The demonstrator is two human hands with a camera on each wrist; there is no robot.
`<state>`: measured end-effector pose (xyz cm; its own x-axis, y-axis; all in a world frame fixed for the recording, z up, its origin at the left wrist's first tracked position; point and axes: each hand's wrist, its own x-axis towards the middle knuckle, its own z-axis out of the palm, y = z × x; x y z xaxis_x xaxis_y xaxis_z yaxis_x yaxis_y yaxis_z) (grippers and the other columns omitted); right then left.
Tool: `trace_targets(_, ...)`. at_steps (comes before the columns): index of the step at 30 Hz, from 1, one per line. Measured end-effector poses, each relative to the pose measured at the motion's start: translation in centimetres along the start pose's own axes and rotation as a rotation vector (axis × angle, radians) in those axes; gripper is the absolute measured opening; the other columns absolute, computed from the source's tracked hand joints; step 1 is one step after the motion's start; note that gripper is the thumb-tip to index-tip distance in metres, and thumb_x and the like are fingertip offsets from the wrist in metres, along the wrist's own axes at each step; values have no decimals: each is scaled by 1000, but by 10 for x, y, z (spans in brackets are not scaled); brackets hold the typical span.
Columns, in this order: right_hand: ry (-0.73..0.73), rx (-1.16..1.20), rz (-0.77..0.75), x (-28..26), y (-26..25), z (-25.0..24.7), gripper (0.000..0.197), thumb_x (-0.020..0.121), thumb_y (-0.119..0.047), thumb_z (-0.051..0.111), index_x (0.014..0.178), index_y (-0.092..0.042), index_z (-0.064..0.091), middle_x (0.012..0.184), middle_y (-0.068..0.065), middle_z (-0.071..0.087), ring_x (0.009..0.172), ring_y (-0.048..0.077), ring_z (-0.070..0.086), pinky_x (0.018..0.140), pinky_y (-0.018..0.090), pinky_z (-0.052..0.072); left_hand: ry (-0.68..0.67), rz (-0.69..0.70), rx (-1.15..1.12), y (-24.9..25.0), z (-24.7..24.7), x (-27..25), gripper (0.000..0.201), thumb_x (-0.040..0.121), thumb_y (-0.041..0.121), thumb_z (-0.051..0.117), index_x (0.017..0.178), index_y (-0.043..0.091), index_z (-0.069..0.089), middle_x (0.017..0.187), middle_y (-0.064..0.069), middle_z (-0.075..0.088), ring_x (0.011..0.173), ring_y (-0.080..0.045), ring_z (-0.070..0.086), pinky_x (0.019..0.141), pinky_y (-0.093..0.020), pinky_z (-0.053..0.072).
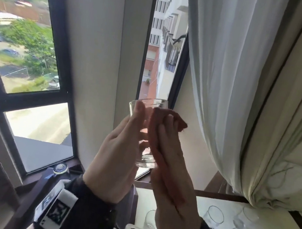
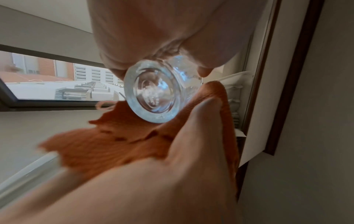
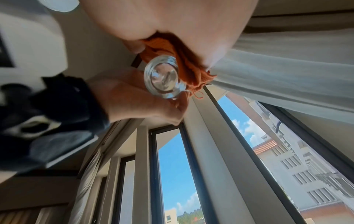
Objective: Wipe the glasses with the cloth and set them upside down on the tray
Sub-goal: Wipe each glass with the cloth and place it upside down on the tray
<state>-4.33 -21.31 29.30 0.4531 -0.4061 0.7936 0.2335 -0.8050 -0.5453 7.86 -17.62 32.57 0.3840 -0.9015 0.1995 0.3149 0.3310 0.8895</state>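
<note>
One glass [image 1: 144, 131] stands upright, long axis vertical, rim up; left hand [image 1: 116, 160] grasps it, fingers extended upward, right hand [image 1: 172, 178] pressing cloth [image 1: 165, 120] flat against it.

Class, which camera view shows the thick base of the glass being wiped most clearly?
The left wrist view: the glass base faces the lens, large and central, with the orange cloth beside it. The right wrist view shows the same base smaller. The head view shows the glass side-on between the left hand and right hand.

Upright glass [image 1: 144, 131] between left hand [image 1: 115, 160] and cloth-covered [image 1: 160, 133] right hand [image 1: 174, 178], before the window [image 1: 37, 58].
</note>
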Motion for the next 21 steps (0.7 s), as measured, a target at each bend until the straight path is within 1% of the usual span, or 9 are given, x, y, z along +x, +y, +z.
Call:
trace_targets(4,138,122,98,-13,3,12,50,106,-23,39,155,-12,36,161,9,35,139,30,41,116,47,30,7,28,22,16,3,1,59,93,67,55,126,19,66,105,-12,74,92,-29,69,87,-47,58)
trace_targets(7,180,205,382,-7,-10,8,57,90,-64,51,129,-26,68,130,-24,63,114,-12,59,92,1,41,-36,103,138,16,9,-4,55,96,66,56,125,20,60,93,-5,64,85,-25,59,84,-43,55)
trace_targets(8,218,275,476,0,-12,5,64,84,-61,52,129,-18,69,121,-26,64,108,-16,58,83,-3,41,-45,121,169,15,11,-5,54,99,65,54,127,18,57,92,-5,60,84,-23,57,81,-36,55)
trace_targets(10,271,319,327,19,-13,2,49,98,-35,52,139,-9,59,132,-14,65,123,-2,59,99,11,45,-52,154,225,12,14,-7,58,97,62,49,131,15,53,88,5,63,81,-11,62,78,-22,55)
trace_targets(12,202,213,118,27,-16,2,46,107,-15,43,153,-12,40,160,7,38,149,26,33,119,37,33,-73,162,241,13,15,-5,62,95,64,47,133,14,52,96,10,71,91,-4,69,88,-23,54)
trace_targets(15,43,73,34,23,-12,4,54,101,-9,38,154,1,31,165,17,20,154,37,13,123,57,17,-43,130,158,24,11,-1,65,97,67,49,132,12,55,123,-20,70,118,-35,68,108,-51,51)
trace_targets(18,42,93,34,6,-7,11,52,100,-10,38,149,6,35,163,18,25,154,35,15,125,49,16,4,143,128,35,8,4,63,95,72,52,129,19,58,116,-7,75,109,-31,71,102,-45,54)
trace_targets(20,87,128,178,-3,-6,10,41,100,-42,52,141,-35,57,147,-7,55,143,9,41,116,22,33,8,159,141,35,10,4,58,92,72,53,125,25,59,88,5,68,83,-21,65,84,-37,55)
trace_targets(21,109,148,315,-4,-12,8,25,89,-68,57,114,-65,63,122,-32,66,122,-14,53,100,6,40,3,167,150,33,11,4,57,91,73,54,124,26,58,84,2,61,78,-23,58,77,-40,54)
